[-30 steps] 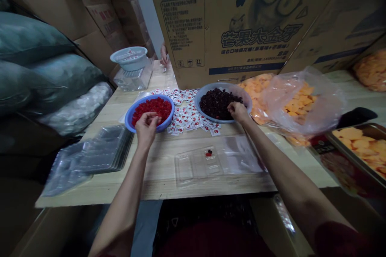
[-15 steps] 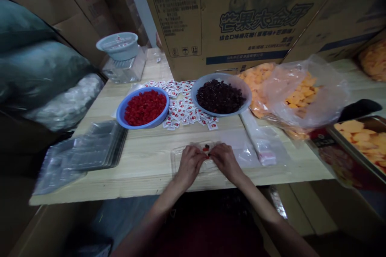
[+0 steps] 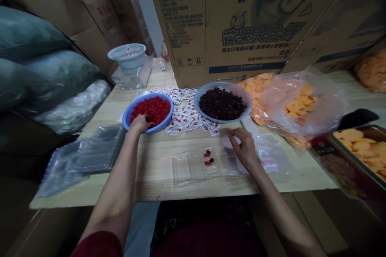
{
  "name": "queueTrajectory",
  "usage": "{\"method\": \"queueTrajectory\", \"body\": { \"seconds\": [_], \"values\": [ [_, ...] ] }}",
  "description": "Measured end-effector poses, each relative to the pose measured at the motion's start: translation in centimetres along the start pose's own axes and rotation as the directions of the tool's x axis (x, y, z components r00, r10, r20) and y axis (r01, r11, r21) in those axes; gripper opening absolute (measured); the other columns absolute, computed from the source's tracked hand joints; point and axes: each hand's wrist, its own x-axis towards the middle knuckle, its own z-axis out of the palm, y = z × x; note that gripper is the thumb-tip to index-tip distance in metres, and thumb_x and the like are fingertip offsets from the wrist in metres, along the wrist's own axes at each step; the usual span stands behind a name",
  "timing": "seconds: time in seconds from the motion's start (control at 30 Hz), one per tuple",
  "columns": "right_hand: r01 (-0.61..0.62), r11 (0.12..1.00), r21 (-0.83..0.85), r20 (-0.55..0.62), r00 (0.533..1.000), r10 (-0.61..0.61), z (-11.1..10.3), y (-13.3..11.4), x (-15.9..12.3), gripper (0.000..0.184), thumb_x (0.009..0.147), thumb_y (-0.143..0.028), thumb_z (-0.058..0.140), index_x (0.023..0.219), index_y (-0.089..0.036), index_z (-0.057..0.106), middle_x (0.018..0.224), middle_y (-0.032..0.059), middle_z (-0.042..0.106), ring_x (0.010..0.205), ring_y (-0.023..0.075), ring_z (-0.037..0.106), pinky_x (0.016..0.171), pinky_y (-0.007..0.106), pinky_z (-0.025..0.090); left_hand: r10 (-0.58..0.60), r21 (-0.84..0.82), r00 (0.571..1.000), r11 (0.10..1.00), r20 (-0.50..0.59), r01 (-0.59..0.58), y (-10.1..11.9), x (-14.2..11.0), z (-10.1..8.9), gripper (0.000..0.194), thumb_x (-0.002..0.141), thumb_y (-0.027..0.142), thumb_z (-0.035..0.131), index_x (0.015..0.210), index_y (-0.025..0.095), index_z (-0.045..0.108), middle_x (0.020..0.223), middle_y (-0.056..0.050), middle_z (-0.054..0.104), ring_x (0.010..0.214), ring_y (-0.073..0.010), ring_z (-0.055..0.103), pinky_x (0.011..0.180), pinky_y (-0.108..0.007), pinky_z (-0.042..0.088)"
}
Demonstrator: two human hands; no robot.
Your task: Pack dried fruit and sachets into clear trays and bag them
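Observation:
My left hand (image 3: 140, 123) reaches over the near rim of the blue bowl (image 3: 165, 123), its fingers a little apart and touching the small red pieces (image 3: 155, 106) that look like dried fruit. Some fingertips are hidden there. My right hand (image 3: 245, 146) hovers between the clear tray and the pale bowl (image 3: 222, 85) of dark raisin-like pieces (image 3: 222, 103). Its fingers are curved, with a gap beside the thumb, and nothing shows in them. On the table before me lies a clear plastic tray (image 3: 183, 167). Two red pieces (image 3: 207, 163) and two dark pieces (image 3: 208, 152) sit in its right part.
Small printed sachets (image 3: 187, 116) spread between the bowls. Stacked clear trays (image 3: 101, 148) lie at left. Bagged orange slices (image 3: 301, 98) and a metal pan (image 3: 334, 138) of orange slices stand at right. A large carton (image 3: 193, 74) walls off the back. Another person's hand (image 3: 164, 52) shows behind.
My hands have parted from over the clear tray. The left went to the red pieces in the blue bowl, the right toward the dark pieces. The tray's contents are now uncovered.

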Motion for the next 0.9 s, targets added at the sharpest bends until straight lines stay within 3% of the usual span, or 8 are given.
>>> {"method": "queueTrajectory", "body": {
  "seconds": [0.1, 0.2, 0.3, 0.4, 0.5, 0.63, 0.77, 0.9],
  "values": [
    [-0.029, 0.998, 0.053, -0.119, 0.992, 0.035, -1.0, 0.8, 3.1, 0.019, 0.095, -0.03, 0.053, 0.095, -0.02, 0.07, 0.093, 0.0075, 0.07, 0.091, 0.0244, 0.062, 0.084, 0.04, 0.046, 0.002, 0.017, 0.994, 1.0, 0.108, -0.004, -0.6, 2.3, 0.8, 0.025, 0.067, 0.04, 0.074, 0.082, 0.021, 0.07, 0.08, -0.008, 0.074, 0.084, -0.0268, 0.07, 0.076, -0.031, 0.053],
    [-0.072, 0.987, 0.146, -0.112, 0.99, 0.089, -1.4, 0.1, 4.0, 0.019, 0.094, -0.031, 0.055, 0.098, -0.021, 0.07, 0.094, 0.0065, 0.07, 0.09, 0.0231, 0.064, 0.083, 0.037, 0.049, 0.021, 0.011, 0.987, 1.0, 0.161, -0.023, -1.0, 2.6, 1.4, 0.023, 0.063, 0.039, 0.075, 0.075, 0.02, 0.069, 0.081, -0.01, 0.075, 0.084, -0.0281, 0.07, 0.073, -0.03, 0.052],
    [-0.102, 0.974, 0.202, 0.138, 0.988, 0.075, -1.0, -1.8, 1.8, 0.019, 0.096, -0.031, 0.054, 0.1, -0.022, 0.07, 0.098, 0.0072, 0.07, 0.091, 0.0236, 0.065, 0.081, 0.037, 0.052, 0.051, -0.042, 0.977, 0.998, 0.206, -0.043, -1.5, 2.4, 1.2, 0.02, 0.059, 0.031, 0.075, 0.076, 0.022, 0.071, 0.083, -0.006, 0.076, 0.082, -0.0245, 0.07, 0.07, -0.027, 0.051],
    [-0.06, 0.979, 0.193, 0.386, 0.922, -0.019, -0.5, -3.5, -3.1, 0.021, 0.095, -0.032, 0.056, 0.109, -0.026, 0.07, 0.11, 0.0089, 0.069, 0.102, 0.0263, 0.065, 0.087, 0.041, 0.053, 0.075, -0.107, 0.973, 0.993, 0.217, -0.053, -2.0, 2.3, 0.9, 0.013, 0.058, 0.025, 0.072, 0.072, 0.023, 0.071, 0.075, 0.0, 0.075, 0.077, -0.0206, 0.07, 0.066, -0.024, 0.051],
    [-0.008, 0.989, 0.146, 0.447, 0.893, -0.059, 0.2, -4.2, -8.5, 0.026, 0.09, -0.031, 0.065, 0.116, -0.031, 0.068, 0.123, 0.0093, 0.064, 0.115, 0.0294, 0.06, 0.092, 0.045, 0.053, 0.083, -0.158, 0.988, 0.985, 0.128, -0.062, -2.2, 1.9, 1.0, 0.012, 0.065, 0.025, 0.067, 0.075, 0.021, 0.072, 0.078, -0.002, 0.076, 0.079, -0.0203, 0.069, 0.069, -0.025, 0.051],
    [0.064, 0.996, 0.062, 0.423, 0.902, -0.084, 1.5, -4.1, -13.0, 0.035, 0.089, -0.023, 0.064, 0.122, -0.033, 0.065, 0.13, 0.0089, 0.061, 0.122, 0.0327, 0.054, 0.092, 0.051, 0.052, 0.044, -0.202, 0.997, 0.978, -0.059, -0.055, -2.1, 1.0, 1.2, 0.025, 0.078, 0.028, 0.056, 0.095, 0.016, 0.07, 0.094, -0.007, 0.075, 0.086, -0.0206, 0.068, 0.077, -0.028, 0.051],
    [0.094, 0.995, 0.041, 0.363, 0.926, -0.102, 2.9, -4.3, -13.7, 0.037, 0.091, -0.017, 0.057, 0.126, -0.03, 0.063, 0.13, 0.0096, 0.061, 0.123, 0.0322, 0.052, 0.096, 0.053, 0.049, 0.036, -0.198, 0.982, 0.977, -0.185, -0.073, -0.4, 1.1, 1.2, 0.028, 0.079, 0.024, 0.054, 0.101, 0.014, 0.068, 0.101, -0.009, 0.074, 0.093, -0.0218, 0.066, 0.086, -0.031, 0.049],
    [0.08, 0.996, 0.047, 0.361, 0.928, -0.092, 3.3, -5.6, -12.9, 0.032, 0.093, -0.019, 0.057, 0.122, -0.03, 0.065, 0.13, 0.009, 0.06, 0.124, 0.0321, 0.052, 0.097, 0.052, 0.048, 0.093, -0.189, 0.981, 0.974, -0.167, -0.125, 2.8, 2.2, 1.9, 0.023, 0.074, 0.019, 0.06, 0.095, 0.017, 0.07, 0.099, -0.008, 0.074, 0.094, -0.0221, 0.066, 0.087, -0.03, 0.048]
  ]
}}
